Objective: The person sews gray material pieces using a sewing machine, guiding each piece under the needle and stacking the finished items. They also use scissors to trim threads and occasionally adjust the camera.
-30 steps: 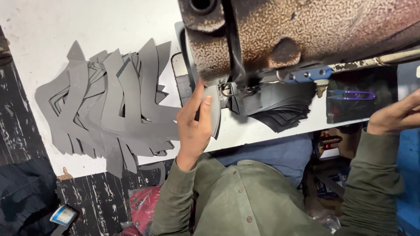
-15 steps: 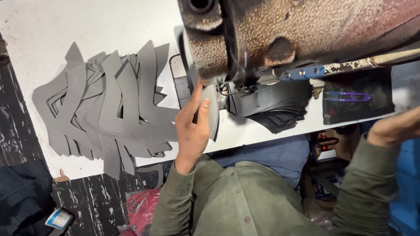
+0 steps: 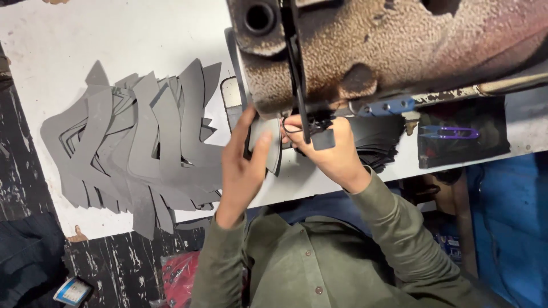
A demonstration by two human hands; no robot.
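A grey cut piece [image 3: 268, 145] lies under the head of a worn, rust-stained sewing machine [image 3: 388, 51]. My left hand [image 3: 242, 165] holds that piece from the left, fingers along its edge. My right hand [image 3: 325, 151] is at the needle area [image 3: 311, 122], fingers pinched close to the piece and a dark thread. A spread of several grey cut pieces [image 3: 142, 148] lies on the white table [image 3: 125, 40] to the left of my left hand.
A pile of dark cut pieces [image 3: 379, 142] lies behind my right hand. Purple thread snips [image 3: 454, 133] rest on a dark pad at the right. Below the table edge are a red bag [image 3: 180, 274] and a blue surface [image 3: 508, 222].
My right hand has come in from the far right to the needle area beside the grey piece. My left hand has stayed on the piece. The view has shifted closer.
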